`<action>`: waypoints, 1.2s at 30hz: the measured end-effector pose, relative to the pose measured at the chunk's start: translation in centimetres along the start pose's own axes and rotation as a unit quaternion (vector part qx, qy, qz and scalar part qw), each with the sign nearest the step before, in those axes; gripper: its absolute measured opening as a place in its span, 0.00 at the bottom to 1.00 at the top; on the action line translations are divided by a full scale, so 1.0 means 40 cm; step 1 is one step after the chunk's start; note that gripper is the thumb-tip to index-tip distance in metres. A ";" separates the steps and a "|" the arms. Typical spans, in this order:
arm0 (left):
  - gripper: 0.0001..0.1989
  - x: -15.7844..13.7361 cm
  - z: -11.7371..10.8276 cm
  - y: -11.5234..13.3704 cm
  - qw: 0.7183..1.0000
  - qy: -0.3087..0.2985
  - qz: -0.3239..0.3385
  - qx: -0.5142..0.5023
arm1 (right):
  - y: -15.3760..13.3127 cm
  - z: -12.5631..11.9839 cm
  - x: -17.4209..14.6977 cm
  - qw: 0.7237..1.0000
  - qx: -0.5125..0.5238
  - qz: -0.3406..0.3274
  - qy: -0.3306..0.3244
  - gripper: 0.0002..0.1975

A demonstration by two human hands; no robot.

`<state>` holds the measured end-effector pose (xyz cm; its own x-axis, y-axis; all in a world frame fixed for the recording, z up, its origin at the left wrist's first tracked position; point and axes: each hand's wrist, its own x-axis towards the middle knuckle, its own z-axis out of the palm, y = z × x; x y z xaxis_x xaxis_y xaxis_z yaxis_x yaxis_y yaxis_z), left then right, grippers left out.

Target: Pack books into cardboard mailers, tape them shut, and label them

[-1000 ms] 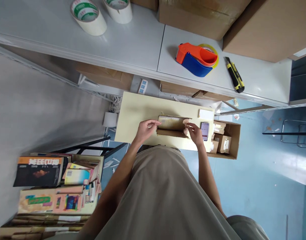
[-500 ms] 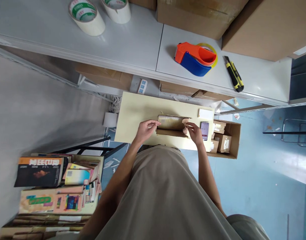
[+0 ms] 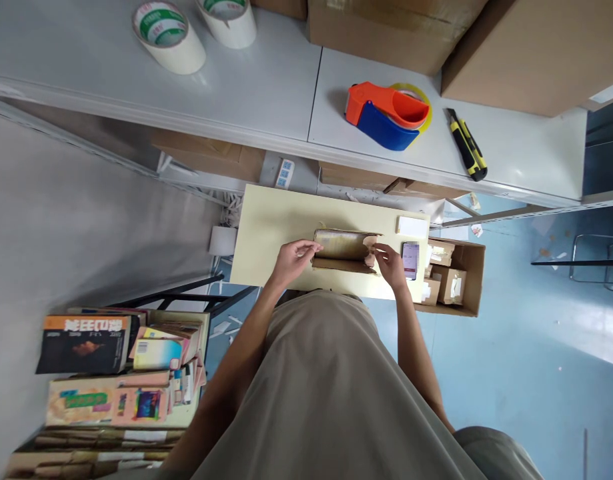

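A small open cardboard box (image 3: 343,243) lies on the pale yellow table (image 3: 271,213) in front of my body. At its left end my left hand (image 3: 295,259) is closed in a pinch, fingertips at the box's edge. My right hand (image 3: 390,264) pinches a torn brown cardboard flap (image 3: 370,243) at the right end. Inside, the box shows bare brown walls. A phone (image 3: 410,260) with its screen lit lies just right of my right hand, and a white flat box (image 3: 411,227) sits behind the phone.
The grey shelf ahead bears a tape dispenser (image 3: 386,117), a utility knife (image 3: 467,145), tape rolls (image 3: 169,38) and large cartons (image 3: 531,60). A carton of small boxes (image 3: 471,280) stands right of the table. Stacked books (image 3: 83,343) are at lower left.
The view has shifted slightly. Both hands stay at the ends of the cardboard box, with hardly any visible movement.
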<state>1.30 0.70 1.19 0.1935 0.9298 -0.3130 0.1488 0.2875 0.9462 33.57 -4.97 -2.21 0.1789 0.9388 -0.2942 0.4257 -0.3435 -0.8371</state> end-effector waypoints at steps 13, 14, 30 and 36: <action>0.26 0.002 0.010 -0.003 1.000 0.001 -0.011 -0.019 | 0.013 0.004 0.008 1.000 0.005 0.001 0.000 0.27; 0.26 0.002 0.009 -0.002 1.000 -0.001 -0.012 -0.019 | 0.013 0.004 0.008 1.000 0.005 0.002 0.003 0.26; 0.27 -0.003 -0.005 -0.006 0.999 -0.014 -0.004 -0.036 | 0.013 0.000 0.014 1.000 -0.010 -0.007 -0.001 0.24; 0.31 -0.007 -0.001 0.004 0.998 -0.017 -0.027 -0.054 | 0.019 0.000 0.019 1.000 -0.013 -0.011 -0.004 0.22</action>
<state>1.25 0.48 1.45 0.2220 0.9046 -0.3638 0.0551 0.3609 0.9310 34.03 -4.52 -3.09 0.1620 0.9461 -0.2804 0.4516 -0.3237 -0.8314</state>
